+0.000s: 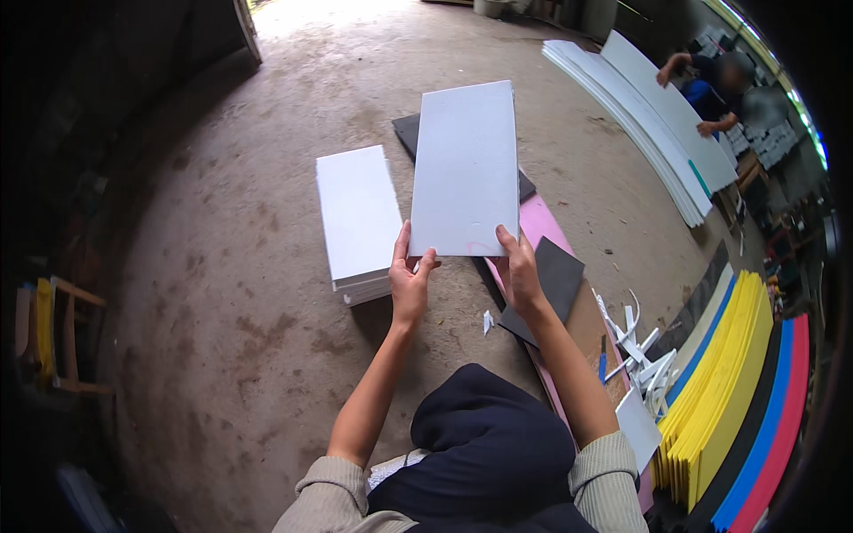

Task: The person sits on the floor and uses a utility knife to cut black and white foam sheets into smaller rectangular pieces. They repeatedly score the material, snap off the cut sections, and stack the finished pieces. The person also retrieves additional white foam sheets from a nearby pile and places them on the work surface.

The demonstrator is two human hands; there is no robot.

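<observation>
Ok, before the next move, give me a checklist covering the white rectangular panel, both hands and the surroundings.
1. Left hand and right hand gripping the white rectangular panel near its lower corners: ok.
2. Panel's visible face unmarked: not ok; a faint pink mark shows near its lower edge.
3. Panel's far face undamaged: cannot tell; it is turned away.
4. Slim blue-handled tool clear of both hands: ok; it lies beside the right forearm.
5. Co-worker clear of the panel: ok; they're at the far right, behind large white sheets.
</observation>
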